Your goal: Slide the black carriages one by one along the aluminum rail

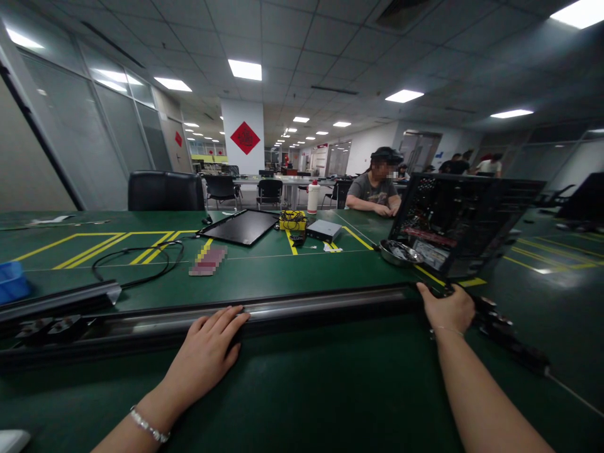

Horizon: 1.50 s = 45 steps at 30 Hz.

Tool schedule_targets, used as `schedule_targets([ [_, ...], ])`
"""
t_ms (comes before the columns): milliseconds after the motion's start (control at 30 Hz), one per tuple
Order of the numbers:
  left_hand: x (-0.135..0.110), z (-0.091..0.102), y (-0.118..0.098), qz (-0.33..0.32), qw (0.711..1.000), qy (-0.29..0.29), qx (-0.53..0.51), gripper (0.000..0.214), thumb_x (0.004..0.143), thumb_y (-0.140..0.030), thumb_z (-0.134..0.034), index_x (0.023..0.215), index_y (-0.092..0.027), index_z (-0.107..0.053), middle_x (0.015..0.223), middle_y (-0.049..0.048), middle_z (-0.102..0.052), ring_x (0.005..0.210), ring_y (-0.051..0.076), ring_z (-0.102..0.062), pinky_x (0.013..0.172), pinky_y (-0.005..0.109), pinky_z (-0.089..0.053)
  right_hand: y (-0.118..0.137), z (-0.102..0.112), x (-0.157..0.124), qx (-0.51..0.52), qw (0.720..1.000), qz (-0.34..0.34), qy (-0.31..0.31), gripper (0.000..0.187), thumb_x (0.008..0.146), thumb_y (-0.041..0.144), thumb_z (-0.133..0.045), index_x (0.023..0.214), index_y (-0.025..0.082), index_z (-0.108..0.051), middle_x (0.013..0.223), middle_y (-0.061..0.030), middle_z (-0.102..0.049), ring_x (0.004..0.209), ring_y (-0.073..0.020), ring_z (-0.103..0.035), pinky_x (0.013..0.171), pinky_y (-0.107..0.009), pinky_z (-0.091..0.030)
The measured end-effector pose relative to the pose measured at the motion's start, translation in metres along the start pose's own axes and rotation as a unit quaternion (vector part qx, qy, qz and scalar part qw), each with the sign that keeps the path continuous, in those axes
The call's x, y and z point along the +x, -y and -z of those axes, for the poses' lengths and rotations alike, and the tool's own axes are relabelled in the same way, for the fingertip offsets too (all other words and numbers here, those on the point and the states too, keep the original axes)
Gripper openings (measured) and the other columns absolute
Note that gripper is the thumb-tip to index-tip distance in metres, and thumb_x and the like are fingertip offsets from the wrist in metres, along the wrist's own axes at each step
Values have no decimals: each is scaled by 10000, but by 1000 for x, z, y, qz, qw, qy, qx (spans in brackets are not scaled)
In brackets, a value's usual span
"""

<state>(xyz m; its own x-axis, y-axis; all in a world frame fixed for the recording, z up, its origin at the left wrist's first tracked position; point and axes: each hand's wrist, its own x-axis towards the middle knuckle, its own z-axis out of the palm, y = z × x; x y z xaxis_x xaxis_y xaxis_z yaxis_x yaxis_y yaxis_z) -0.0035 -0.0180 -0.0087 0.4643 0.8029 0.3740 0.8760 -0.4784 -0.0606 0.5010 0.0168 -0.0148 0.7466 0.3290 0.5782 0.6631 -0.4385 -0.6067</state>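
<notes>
Two bare hands in view, both toward the near edge of a green table point(311, 384) marked with yellow lines.

Left hand point(202, 355): palm down, fingers spread, resting on a long metal rail point(302, 308) that runs across the table; silver bracelet point(148, 426) on the wrist.

Right hand point(448, 309): fingers curled, at the rail's right end, touching the area just under the lower corner of a black computer case point(465, 220). Whether it grips the case cannot be told.

Computer case: tilted, open-sided, red parts inside, near the table's right edge.

Beside the case, to its left: one round steel tray point(399, 253) holding small items, too small to name.

Mid-table: one flat black panel point(240, 226), one yellow box point(292, 220) with wires, one grey box point(323, 230), one looped black cable point(136, 264), one blurred pink item point(207, 260).

Left edge: one blue bin point(12, 282).

Far edge: one white bottle point(313, 197) and one seated person point(375, 189) in a dark head-worn device, forearms on the table.
</notes>
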Motion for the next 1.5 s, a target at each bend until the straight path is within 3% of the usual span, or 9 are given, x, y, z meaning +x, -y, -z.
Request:
schedule_targets([
  [267,0,0,0,2,1000,-2,-3,489,803,-246,-448,1288,-306,-427,1363,20,-474,1209,217,-449,947,408,-328,-1,-4,-2,28,999,-16,-29,571,629,498,-641,1049,123,-543,1078,-181,-506,1088,-330,-408,853,-406,-350],
  [367,-1,-2,1,-1,1000,-3,0,502,807,-252,-444,1304,-310,-409,1368,24,-468,1213,217,-444,947,406,-325,9,4,-4,2,998,53,-19,365,698,483,-567,867,161,-595,973,-135,-544,985,-288,-463,784,-362,-360],
  [467,0,-3,2,-1,1000,-4,0,512,803,-250,-449,1310,-310,-405,1362,28,-475,1207,218,-450,941,401,-329,32,11,-17,-11,983,161,91,290,815,375,-398,803,184,-615,875,-80,-598,804,-198,-522,656,-284,-353],
  [567,0,-1,1,1,1000,-5,-4,501,802,-250,-450,1299,-311,-422,1347,29,-491,1196,216,-461,939,400,-334,58,12,-32,-98,939,188,270,347,839,351,-329,775,212,-641,830,-61,-638,707,-168,-547,589,-261,-337],
  [667,0,1,1,4,1000,-1,-7,479,809,-256,-440,1285,-310,-441,1346,31,-492,1190,215,-467,934,399,-344,68,9,-37,-119,924,186,311,367,825,344,-329,721,233,-662,770,-63,-660,677,-181,-576,608,-274,-366],
  [800,0,2,1,3,1000,0,-7,478,806,-254,-440,1281,-310,-444,1342,29,-496,1184,216,-474,930,401,-351,55,8,-20,-131,924,174,314,322,775,333,-391,680,216,-675,758,-81,-669,766,-220,-602,726,-331,-405],
  [900,1,2,0,2,1000,-2,-4,488,798,-249,-448,1281,-310,-443,1341,28,-496,1179,216,-479,936,401,-347,39,10,-5,-142,936,133,293,338,763,327,-376,759,212,-693,865,-100,-674,837,-265,-599,765,-420,-409],
  [1133,2,3,-2,7,1000,3,-4,479,800,-256,-446,1276,-303,-449,1331,31,-506,1170,213,-484,924,396,-353,21,2,-5,-107,955,98,259,427,795,332,-303,877,180,-694,973,-123,-639,799,-214,-597,675,-308,-442],
  [1500,0,2,1,3,1000,4,-9,486,800,-253,-450,1282,-308,-442,1342,28,-493,1183,224,-470,944,408,-342,20,0,-7,-81,965,81,236,387,769,353,-340,796,192,-691,871,-108,-638,727,-218,-587,653,-331,-453],
])
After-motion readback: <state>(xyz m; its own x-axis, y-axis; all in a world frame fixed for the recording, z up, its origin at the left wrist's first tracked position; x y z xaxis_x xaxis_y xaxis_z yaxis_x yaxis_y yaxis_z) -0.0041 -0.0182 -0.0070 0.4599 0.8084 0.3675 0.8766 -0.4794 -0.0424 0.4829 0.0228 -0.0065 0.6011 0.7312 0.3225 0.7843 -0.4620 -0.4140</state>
